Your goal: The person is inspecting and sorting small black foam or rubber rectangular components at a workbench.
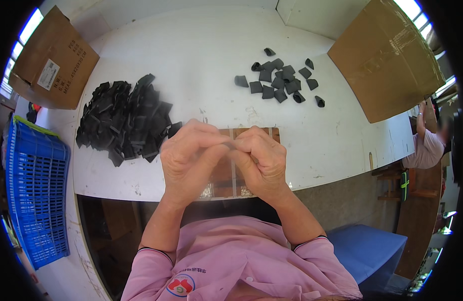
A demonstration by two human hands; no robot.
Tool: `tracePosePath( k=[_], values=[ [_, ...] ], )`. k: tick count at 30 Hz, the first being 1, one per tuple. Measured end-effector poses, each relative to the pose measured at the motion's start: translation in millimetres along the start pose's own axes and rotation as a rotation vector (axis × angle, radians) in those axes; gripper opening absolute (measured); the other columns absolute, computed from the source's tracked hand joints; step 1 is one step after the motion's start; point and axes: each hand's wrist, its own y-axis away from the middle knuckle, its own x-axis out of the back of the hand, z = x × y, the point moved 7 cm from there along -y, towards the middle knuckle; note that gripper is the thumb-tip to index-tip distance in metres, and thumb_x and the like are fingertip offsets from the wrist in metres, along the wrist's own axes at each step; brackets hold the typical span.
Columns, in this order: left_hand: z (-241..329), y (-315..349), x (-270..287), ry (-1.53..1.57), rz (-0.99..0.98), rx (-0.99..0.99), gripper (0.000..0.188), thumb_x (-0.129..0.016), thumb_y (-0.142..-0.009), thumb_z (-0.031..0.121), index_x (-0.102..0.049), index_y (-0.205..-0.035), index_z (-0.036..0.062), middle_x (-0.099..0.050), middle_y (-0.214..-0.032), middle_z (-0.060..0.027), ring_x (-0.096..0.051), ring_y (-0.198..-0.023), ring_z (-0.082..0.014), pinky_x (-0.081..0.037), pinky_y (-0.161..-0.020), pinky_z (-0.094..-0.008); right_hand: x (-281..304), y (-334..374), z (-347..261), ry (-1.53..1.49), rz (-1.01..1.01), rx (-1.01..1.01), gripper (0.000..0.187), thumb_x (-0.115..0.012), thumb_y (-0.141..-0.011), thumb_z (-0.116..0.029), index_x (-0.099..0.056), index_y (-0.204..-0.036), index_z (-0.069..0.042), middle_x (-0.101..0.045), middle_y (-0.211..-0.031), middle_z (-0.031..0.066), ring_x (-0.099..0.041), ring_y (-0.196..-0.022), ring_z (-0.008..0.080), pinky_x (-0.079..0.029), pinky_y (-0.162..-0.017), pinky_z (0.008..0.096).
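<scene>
Head view: dark pile (122, 118) at your left, scattered pieces (265, 76) beyond your right

You hold your left hand (181, 160) and right hand (261, 160) fingertip to fingertip above the brown board (222, 186), at the near edge of the white counter (201, 60). Thumbs and forefingers pinch what looks like a small dark piece (228, 144), almost hidden by your fingers; which way its long axis runs, you cannot tell from this angle.

The pile spreads broad and heaped to the left of your left hand, its nearest edge just beside those knuckles, so the left hand looks the shorter reach. Across the counter, the scattered pieces lie ahead of your right hand and slightly to its right, well apart from your fingertips; the right hand is the nearer of the two. Most are squarish and lie at differing angles with no shared axis, while a few show a rounded opening. The meeting point of your hands falls between the two groups, closer to the pile.
</scene>
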Motion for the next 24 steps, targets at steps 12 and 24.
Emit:
tracePosePath(
  k=[12,24],
  values=[
    [-6,12,-3,-0.169,0.147,-0.218,0.019,-0.059,-0.070,-0.006,-0.058,-0.088,0.0014,-0.056,-0.076,-0.0076,-0.051,-0.070,-0.0187,-0.042,-0.063,-0.0253,-5,-5,-4,0.134,0.031,0.150,0.011,-0.064,-0.071,-0.002,-0.054,-0.075,0.000,-0.050,-0.064,0.0084,-0.049,-0.056,0.0196,-0.039,-0.048,0.0276],
    [-24,69,-36,0.100,0.162,0.317,0.025,-0.059,-0.076,0.000,-0.053,-0.100,0.0005,-0.057,-0.080,-0.0048,-0.054,-0.069,-0.0091,-0.043,-0.060,-0.0210,-2,76,47,-1.075,0.339,-0.813,0.015,-0.050,-0.088,-0.015,-0.049,-0.077,-0.005,-0.050,-0.065,0.0027,-0.045,-0.054,0.0080,-0.037,-0.048,0.0198]
  ],
)
